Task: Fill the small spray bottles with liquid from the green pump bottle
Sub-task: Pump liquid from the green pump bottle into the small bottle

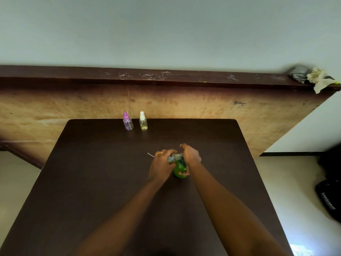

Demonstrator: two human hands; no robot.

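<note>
The green pump bottle (pixel 178 170) stands near the middle of the dark table (pixel 92 182). My left hand (pixel 161 164) curls round its grey pump head (pixel 175 157). My right hand (pixel 191 157) grips the bottle at its neck and body, thumb on the near side. Two small spray bottles stand at the table's far edge: one with a pink cap (pixel 127 121) and one with a white cap (pixel 143 121), side by side and upright. A thin white tube end (pixel 150 154) shows just left of my left hand.
A wooden board (pixel 203 106) leans behind the table with crumpled cloths (pixel 313 77) on its top right end. Black bags (pixel 330 191) lie on the floor at the right.
</note>
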